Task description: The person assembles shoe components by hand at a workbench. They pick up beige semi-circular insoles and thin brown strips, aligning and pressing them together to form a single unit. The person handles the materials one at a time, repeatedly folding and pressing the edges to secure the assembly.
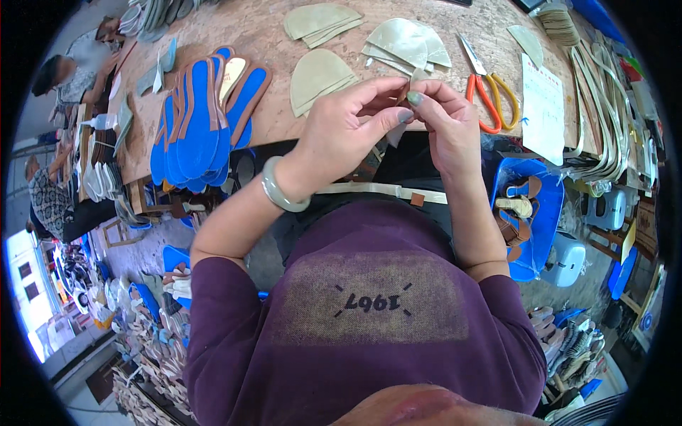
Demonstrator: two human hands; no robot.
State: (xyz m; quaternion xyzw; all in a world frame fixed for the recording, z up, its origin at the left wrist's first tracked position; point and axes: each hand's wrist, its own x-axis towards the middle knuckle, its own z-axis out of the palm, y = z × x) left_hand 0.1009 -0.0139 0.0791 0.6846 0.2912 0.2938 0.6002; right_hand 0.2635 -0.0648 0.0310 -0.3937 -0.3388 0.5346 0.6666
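Over the front edge of the worktable, my left hand (pixel 339 128) and my right hand (pixel 452 126) meet, fingertips and thumbs pinched together. Between them is a thin pale strip (pixel 418 74), its upper end poking out above the fingers and a lower part hanging below the thumbs. Most of it is hidden by the fingers, so its exact kind does not show. Scissors (pixel 490 103) with orange and yellow handles lie just right of my right hand. Beyond my hands sit half-round translucent sheets (pixel 398 41) and beige half-round pieces (pixel 316 77).
Blue insoles with brown edging (pixel 195 121) are piled at the left. A white paper sheet (pixel 543 106) and bundled pale strips (pixel 604 106) lie at the right. Below the table's right side stands a blue bin (pixel 529 266) holding sandals. Other people (pixel 53 188) sit at the far left.
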